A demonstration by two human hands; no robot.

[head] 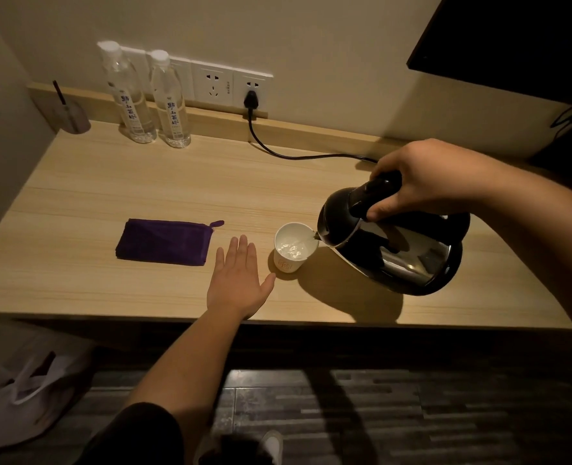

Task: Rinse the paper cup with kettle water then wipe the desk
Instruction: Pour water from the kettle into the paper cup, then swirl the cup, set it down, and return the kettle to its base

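A white paper cup (289, 263) stands upright on the wooden desk (110, 196), with water in it. My right hand (425, 179) grips the black handle of a steel kettle (409, 260), which is tilted left with its spout over the cup's rim; a thin stream of water runs into the cup. My left hand (239, 280) lies flat on the desk, fingers spread, just left of the cup and not touching it. A folded purple cloth (165, 241) lies further left on the desk.
Two clear water bottles (133, 95) stand at the back by the wall sockets (231, 85). A black power cord (278, 152) runs from a plug across the desk towards the kettle. A lidded cup with a straw (71, 117) sits at the back left. A white bag (26, 391) lies on the floor.
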